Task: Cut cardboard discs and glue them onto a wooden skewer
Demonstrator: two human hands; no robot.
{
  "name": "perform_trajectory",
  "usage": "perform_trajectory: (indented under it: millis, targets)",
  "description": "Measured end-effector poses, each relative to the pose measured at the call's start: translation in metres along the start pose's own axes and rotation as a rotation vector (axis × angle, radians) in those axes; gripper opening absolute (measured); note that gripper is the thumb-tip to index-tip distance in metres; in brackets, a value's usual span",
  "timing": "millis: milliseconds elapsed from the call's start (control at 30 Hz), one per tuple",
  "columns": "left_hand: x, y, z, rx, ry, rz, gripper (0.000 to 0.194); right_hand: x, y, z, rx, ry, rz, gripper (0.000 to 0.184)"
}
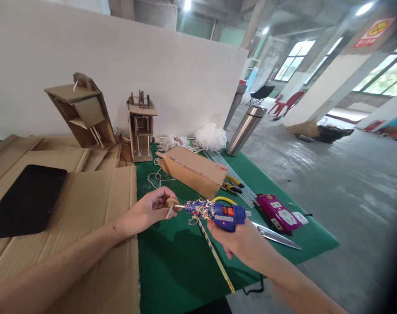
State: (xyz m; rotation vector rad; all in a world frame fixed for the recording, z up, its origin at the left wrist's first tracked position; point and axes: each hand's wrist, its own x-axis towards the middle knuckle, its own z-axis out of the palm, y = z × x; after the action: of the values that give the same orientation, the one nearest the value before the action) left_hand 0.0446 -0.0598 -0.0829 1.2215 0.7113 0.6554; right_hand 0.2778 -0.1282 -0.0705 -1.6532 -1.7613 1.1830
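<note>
Blue glue gun [215, 213], long axis roughly horiz., nozzle pointing L at small cardboard pc. [172, 203] pinched in fingertips of L hand [155, 207], its handle gripped by curled fingers of R hand [236, 242], above green tabletop [172, 266] w/ scissors [277, 235] beneath R wrist.
</note>
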Motion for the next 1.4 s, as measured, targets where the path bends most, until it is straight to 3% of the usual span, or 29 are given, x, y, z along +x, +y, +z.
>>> perform_trajectory:
  millis: [267, 567, 867, 1400]
  targets:
    - [-0.001, -0.002, -0.001, 0.001, -0.014, 0.013, 0.031, 0.005, 0.013, 0.000, -0.048, -0.006, -0.046, 0.016]
    - [0.000, -0.001, 0.000, 0.011, -0.017, 0.028, 0.028, 0.003, 0.003, 0.000, -0.021, -0.009, -0.024, 0.012]
    - [0.000, -0.001, 0.000, 0.069, 0.027, 0.068, 0.018, -0.001, -0.008, -0.001, 0.038, 0.029, 0.042, 0.020]
    - [0.002, -0.006, -0.005, 0.079, 0.014, 0.077, 0.017, -0.001, -0.006, 0.000, 0.038, 0.029, 0.045, 0.016]
